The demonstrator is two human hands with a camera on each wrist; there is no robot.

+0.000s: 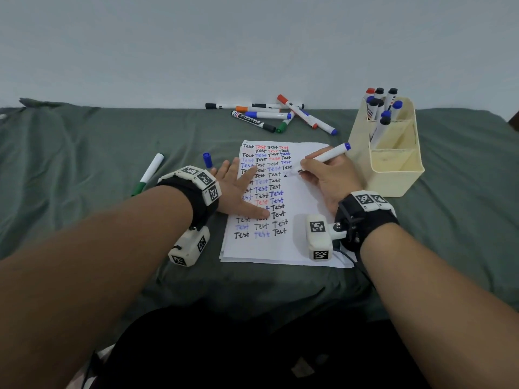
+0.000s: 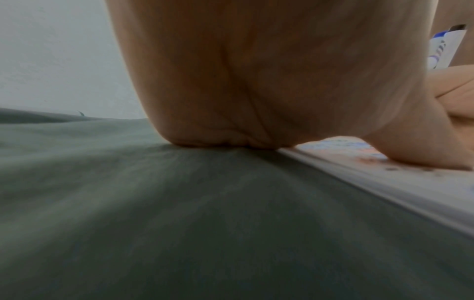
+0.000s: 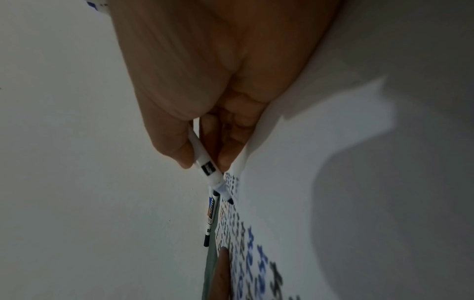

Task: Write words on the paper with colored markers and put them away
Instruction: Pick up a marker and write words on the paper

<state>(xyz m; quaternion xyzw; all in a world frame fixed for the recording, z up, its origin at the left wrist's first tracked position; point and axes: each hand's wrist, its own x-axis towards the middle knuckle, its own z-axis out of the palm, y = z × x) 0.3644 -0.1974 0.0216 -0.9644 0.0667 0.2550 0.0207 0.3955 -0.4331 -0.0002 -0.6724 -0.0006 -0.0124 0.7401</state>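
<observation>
So the right hand (image 1: 331, 175) is pinching a blue marker (image 1: 327, 156) with its tip down on the paper (image 1: 297, 248) (already full of "Test" rows), on the green sheet (image 1: 84, 153); the left hand (image 1: 238, 189) lies flat, fingers spread, pinning the page; blue cap (image 1: 207, 160) just beside it; more markers in the cream organizer (image 1: 398, 164), plus a loose pile (image 1: 280, 115) by the wall.
</observation>
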